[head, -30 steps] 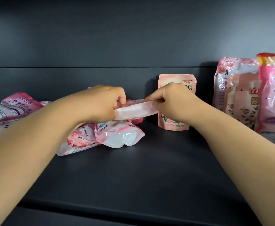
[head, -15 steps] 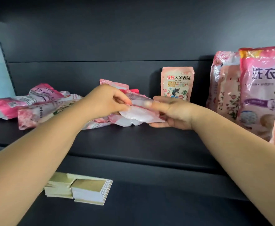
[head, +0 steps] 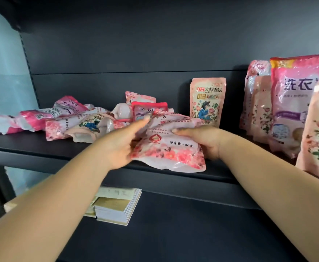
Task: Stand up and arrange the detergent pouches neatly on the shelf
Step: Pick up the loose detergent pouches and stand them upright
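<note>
A pink floral 400 g detergent pouch (head: 171,146) is held over the front edge of the dark shelf (head: 41,148), tilted with its back face up. My right hand (head: 202,142) grips its right side. My left hand (head: 120,146) touches its left side with fingers stretched out flat. Behind it, several pink pouches (head: 75,121) lie in a heap at the left and middle. One small pouch (head: 207,103) stands upright against the back wall. Larger pouches (head: 290,103) stand in a row at the right.
On the lower shelf (head: 192,233) beneath sit stacks of small paper pads (head: 115,207). A pale blue panel (head: 3,72) borders the shelf unit on the left. The dark back wall (head: 136,44) rises behind the pouches.
The pouch has come forward out of the heap, towards the shelf's front edge, and turned back face up. My right hand now grips its side; my left hand's fingers have spread.
</note>
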The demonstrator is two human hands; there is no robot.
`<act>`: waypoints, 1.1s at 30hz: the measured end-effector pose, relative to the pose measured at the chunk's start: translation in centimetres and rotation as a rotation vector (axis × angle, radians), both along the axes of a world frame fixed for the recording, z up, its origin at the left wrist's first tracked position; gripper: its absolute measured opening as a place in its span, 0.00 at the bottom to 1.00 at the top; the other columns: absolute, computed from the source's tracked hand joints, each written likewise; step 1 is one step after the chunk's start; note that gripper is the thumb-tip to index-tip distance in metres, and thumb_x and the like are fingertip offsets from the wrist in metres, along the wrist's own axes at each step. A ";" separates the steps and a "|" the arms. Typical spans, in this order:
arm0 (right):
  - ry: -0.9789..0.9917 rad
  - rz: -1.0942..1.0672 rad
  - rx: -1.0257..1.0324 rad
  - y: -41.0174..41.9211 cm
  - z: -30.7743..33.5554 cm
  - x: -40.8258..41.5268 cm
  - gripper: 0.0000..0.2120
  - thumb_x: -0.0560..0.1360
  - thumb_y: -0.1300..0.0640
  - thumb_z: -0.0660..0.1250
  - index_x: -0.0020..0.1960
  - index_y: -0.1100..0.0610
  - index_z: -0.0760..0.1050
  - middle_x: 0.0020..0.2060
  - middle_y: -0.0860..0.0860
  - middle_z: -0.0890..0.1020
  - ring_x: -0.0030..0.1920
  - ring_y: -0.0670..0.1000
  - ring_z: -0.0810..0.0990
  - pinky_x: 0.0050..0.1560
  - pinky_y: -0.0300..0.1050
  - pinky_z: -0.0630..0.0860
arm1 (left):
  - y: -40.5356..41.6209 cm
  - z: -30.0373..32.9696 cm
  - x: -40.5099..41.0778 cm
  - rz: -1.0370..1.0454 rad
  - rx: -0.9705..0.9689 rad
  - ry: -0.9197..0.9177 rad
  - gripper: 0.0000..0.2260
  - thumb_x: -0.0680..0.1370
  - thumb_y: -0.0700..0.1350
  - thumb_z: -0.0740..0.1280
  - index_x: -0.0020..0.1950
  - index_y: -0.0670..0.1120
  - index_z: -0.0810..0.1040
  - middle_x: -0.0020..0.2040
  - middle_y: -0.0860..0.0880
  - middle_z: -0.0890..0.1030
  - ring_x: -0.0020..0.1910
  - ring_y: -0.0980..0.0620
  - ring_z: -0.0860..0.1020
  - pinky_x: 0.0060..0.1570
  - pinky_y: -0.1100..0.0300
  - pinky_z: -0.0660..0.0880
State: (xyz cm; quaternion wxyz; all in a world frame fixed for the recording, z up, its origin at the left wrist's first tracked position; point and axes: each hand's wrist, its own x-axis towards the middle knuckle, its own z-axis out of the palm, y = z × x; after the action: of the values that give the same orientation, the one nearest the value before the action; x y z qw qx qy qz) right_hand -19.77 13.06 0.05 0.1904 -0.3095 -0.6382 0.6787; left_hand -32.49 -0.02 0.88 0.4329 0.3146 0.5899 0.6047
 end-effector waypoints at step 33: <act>0.345 -0.617 0.454 12.1 1.6 1.6 0.07 0.69 0.45 0.71 0.43 0.46 0.76 0.34 0.38 0.79 0.34 0.34 0.77 0.32 0.28 0.72 | 21.5 -0.7 2.2 -0.100 0.413 0.181 0.11 0.76 0.55 0.63 0.57 0.55 0.71 0.54 0.51 0.80 0.52 0.52 0.79 0.55 0.53 0.75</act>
State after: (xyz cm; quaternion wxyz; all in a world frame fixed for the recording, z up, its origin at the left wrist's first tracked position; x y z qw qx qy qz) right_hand -18.18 25.13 1.60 0.5522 -0.3184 -0.6077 0.4737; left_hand -30.27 21.46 0.21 0.3340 0.4781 0.4736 0.6599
